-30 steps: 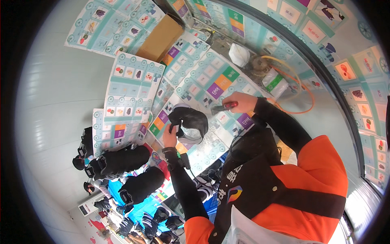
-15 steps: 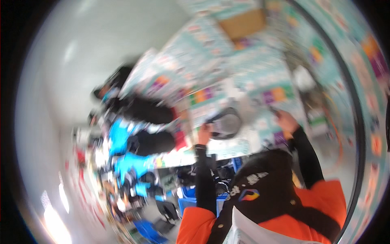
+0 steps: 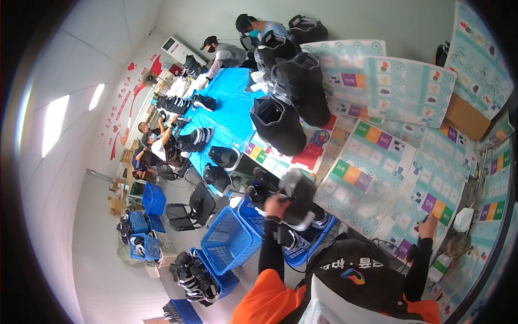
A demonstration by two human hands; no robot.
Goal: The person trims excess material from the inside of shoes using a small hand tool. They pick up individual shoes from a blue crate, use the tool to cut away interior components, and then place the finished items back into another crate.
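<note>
The left hand's fingers point(image 3: 274, 205) pinch the edge of a dark grey shoe point(image 3: 298, 193); their tips are hidden against it. The right hand point(image 3: 428, 227) is curled round a small dark thing point(image 3: 418, 224), too small to make out, over the table's point(image 3: 372, 208) right part. The shoe is blurred, held just off the table's left edge, above a blue basket point(image 3: 326, 230). Its long axis runs roughly away from the body, a pale edge toward the wearer; which end is the toe I cannot tell. More shoes point(image 3: 294, 240) lie in the basket, partly covered by the held one and the left sleeve point(image 3: 271, 248).
</note>
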